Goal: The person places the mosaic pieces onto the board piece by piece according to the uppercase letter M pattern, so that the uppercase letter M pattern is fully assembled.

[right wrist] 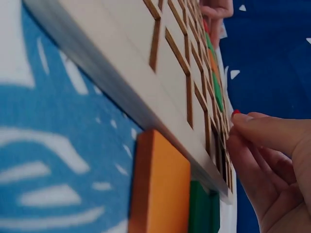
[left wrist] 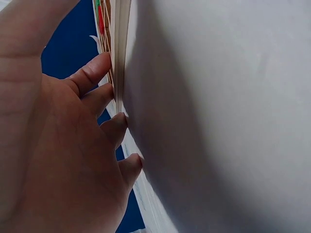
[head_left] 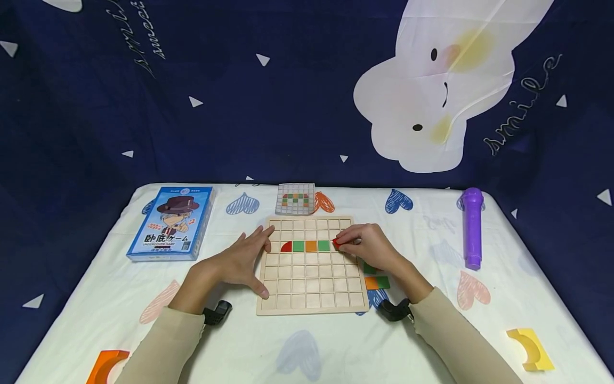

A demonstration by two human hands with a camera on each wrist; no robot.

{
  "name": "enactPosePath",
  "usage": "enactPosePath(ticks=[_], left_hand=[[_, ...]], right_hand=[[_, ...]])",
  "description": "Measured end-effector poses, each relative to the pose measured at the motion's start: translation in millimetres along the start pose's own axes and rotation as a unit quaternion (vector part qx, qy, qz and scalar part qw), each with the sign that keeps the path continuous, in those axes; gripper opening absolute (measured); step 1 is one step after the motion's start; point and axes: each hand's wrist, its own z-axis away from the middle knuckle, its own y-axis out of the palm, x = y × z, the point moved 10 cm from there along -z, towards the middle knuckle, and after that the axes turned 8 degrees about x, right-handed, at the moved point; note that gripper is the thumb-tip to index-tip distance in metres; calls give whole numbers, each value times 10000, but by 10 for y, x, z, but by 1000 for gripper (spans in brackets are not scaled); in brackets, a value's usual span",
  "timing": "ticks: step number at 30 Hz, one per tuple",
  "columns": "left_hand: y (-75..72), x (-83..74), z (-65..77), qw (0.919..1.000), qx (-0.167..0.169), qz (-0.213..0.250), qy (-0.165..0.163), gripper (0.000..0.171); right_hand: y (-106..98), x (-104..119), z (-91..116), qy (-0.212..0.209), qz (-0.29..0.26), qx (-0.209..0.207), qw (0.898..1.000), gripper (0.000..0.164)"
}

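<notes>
A wooden grid board (head_left: 312,288) lies on the table in front of me. Along one of its upper rows sit a red rounded-corner tile (head_left: 286,247), a green tile (head_left: 298,246), an orange tile (head_left: 311,246) and another green tile (head_left: 323,245). At the right end of that row, my right hand (head_left: 374,249) pinches a small red tile (head_left: 336,244), mostly covered by the fingertips. My left hand (head_left: 235,265) rests with spread fingers against the board's left edge; thumb and fingers touch the frame.
Loose green and orange tiles (head_left: 371,283) lie beside the board's right edge, partly under the right wrist. A pattern card (head_left: 295,205) lies behind the board. Around are a blue game box (head_left: 170,224), a purple tube (head_left: 472,229), a yellow arch block (head_left: 532,349) and an orange arch block (head_left: 103,365).
</notes>
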Motion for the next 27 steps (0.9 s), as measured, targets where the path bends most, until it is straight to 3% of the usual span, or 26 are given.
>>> enactPosePath(ticks=[5, 11, 15, 17, 22, 27], left_hand=[[6, 4, 0, 10000, 12, 27, -3, 134], [1, 0, 0, 10000, 2, 22, 31, 142], [5, -3, -4, 10000, 13, 22, 46, 120], [6, -4, -6, 10000, 19, 24, 39, 119], [1, 0, -7, 10000, 6, 21, 11, 138], [2, 13, -2, 10000, 34, 18, -24, 143]], right_hand=[[43, 20, -33, -1, 69, 9, 10000, 10], [84, 38, -54, 31, 94, 104, 9999, 11], [98, 36, -72, 79, 108, 134, 9998, 11], [95, 39, -82, 72, 122, 113, 9998, 10], [71, 64, -95, -7, 211, 29, 9998, 10], [78, 64, -107, 10, 223, 92, 9997, 11]])
